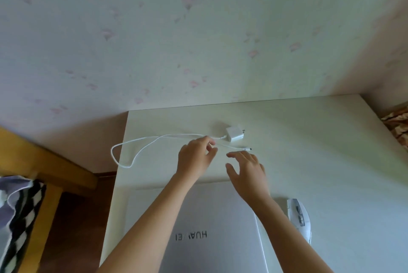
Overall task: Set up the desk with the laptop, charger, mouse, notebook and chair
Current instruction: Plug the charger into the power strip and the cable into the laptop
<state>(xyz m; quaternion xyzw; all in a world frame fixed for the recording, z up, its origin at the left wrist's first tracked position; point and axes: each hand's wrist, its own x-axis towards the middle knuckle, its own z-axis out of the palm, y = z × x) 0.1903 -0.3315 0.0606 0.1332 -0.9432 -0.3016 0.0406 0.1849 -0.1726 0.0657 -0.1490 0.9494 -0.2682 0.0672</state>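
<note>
The charger point(234, 133) lies at the far side of the desk point(331, 162), its cable point(141, 142) running from 9 to 3 o'clock. The left hand point(195, 155) pinches this cable; the right hand point(247, 173), released, hovers nearer the free plug point(246, 148) at its 12 o'clock.

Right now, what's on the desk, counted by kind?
Laptop: 1
Charger with its cable: 1
Mouse: 1
Total: 3
The left hand pinches the cable; the right hand hovers open.
</note>
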